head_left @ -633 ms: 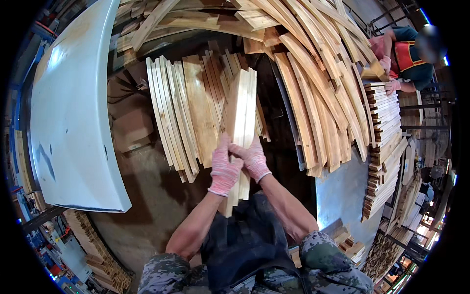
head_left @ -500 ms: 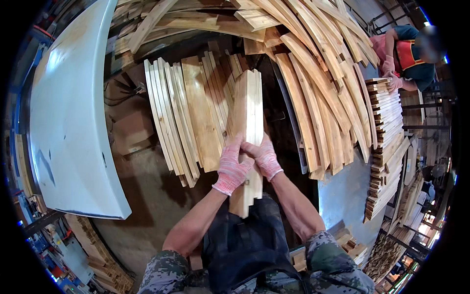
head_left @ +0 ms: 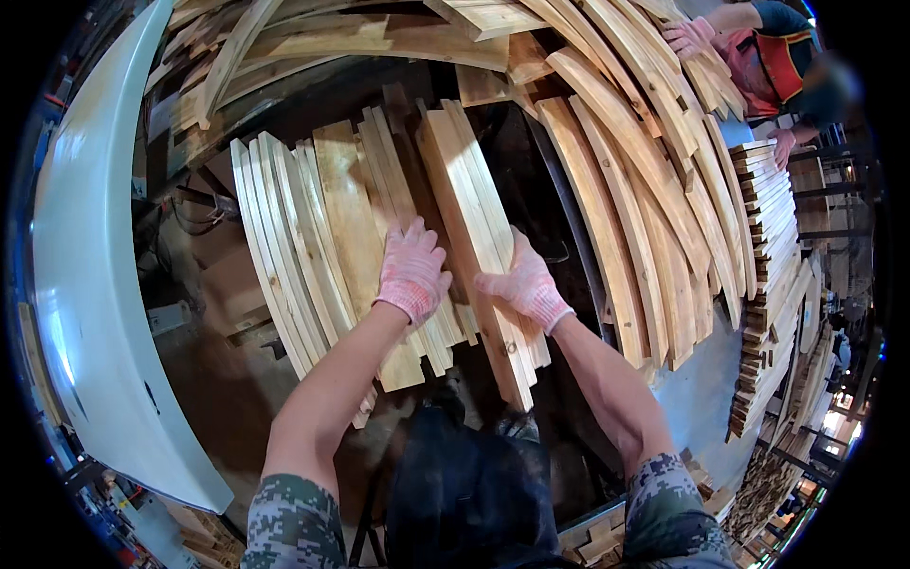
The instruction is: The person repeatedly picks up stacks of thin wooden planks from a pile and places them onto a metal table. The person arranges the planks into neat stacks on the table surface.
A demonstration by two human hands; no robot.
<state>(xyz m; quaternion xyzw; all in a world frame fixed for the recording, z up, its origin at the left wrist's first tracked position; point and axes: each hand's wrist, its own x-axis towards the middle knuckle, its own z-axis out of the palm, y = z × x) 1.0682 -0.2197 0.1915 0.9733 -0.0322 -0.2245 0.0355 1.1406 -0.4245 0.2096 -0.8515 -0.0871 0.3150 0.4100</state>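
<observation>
Pink-and-white knitted gloves cover both my hands. My right hand [head_left: 524, 284] is wrapped over a small bundle of pale wooden boards [head_left: 472, 204], its thumb on the left side and its fingers over the far right edge. My left hand [head_left: 413, 272] is apart from that bundle, fingers stretched forward over the neighbouring row of wooden boards [head_left: 346, 213]. These stand on edge side by side, except for one wider board showing its face. Whether the left fingertips press on the wood is hard to see.
Longer boards [head_left: 607, 218] are heaped to the right, others [head_left: 370, 43] lie across the far side. A pale, curved-looking panel [head_left: 90, 256] stands at the left. Beyond the right heap, a co-worker's gloved hand [head_left: 783, 149] is by a stack of slats [head_left: 766, 204].
The bundle has gone down and right, tilting to lie beside the row. My left hand has left it and moved left; my right hand still holds it. The co-worker's hands have separated.
</observation>
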